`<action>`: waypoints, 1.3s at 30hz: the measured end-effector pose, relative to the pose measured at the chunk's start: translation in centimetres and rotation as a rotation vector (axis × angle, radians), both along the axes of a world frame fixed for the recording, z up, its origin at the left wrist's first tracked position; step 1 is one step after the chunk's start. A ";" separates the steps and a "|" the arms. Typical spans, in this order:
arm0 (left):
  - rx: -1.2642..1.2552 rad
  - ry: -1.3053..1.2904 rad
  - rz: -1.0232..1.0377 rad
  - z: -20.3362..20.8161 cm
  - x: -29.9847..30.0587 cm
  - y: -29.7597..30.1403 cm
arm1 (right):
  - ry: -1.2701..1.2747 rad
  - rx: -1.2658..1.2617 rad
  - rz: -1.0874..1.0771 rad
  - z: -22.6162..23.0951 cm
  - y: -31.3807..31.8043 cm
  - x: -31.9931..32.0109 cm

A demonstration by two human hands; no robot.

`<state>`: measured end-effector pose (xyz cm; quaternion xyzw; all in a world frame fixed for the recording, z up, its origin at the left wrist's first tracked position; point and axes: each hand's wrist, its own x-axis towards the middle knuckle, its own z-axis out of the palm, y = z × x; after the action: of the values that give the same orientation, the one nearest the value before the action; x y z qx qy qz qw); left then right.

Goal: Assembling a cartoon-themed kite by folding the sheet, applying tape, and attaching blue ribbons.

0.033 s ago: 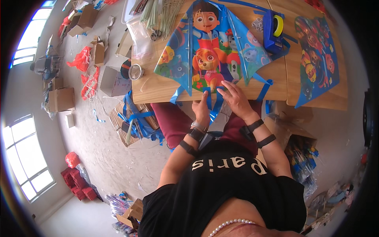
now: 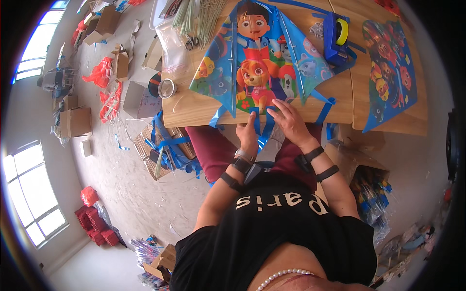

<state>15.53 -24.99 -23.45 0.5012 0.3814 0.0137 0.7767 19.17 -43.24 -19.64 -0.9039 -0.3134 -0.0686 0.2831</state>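
A blue kite printed with cartoon figures lies on the wooden table, thin rods running down its two sides. Blue ribbon tails hang from its lower edge over the table's front. At that edge, my left hand has its thumb on top by a ribbon, pinching the kite's border; its other fingers are mostly hidden. Just to the right, my right hand has its fingers stretched and apart, fingertips touching or close above the kite's bottom edge. Nothing shows in its grasp.
A blue tape dispenser with yellow tape stands right of the kite. Another printed kite sheet lies farther right. At the back left are thin pale sticks, scissors and clear bags. A tape roll sits at the left edge.
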 end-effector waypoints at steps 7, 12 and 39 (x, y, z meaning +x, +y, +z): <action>-0.049 -0.059 0.028 0.2 -0.5 0.0 | -0.009 0.123 -0.043 2.8 -1.6 1.6; -0.032 -0.039 0.007 0.0 -0.7 0.7 | -0.085 0.459 -0.741 4.6 -8.6 8.9; -0.016 -0.043 0.014 -0.6 -0.3 0.4 | 0.898 1.150 -0.660 3.6 -21.2 18.9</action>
<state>15.24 -24.62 -24.01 0.4918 0.3682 0.0268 0.7886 38.11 -64.43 -15.99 -0.6037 0.1987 0.0709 0.7688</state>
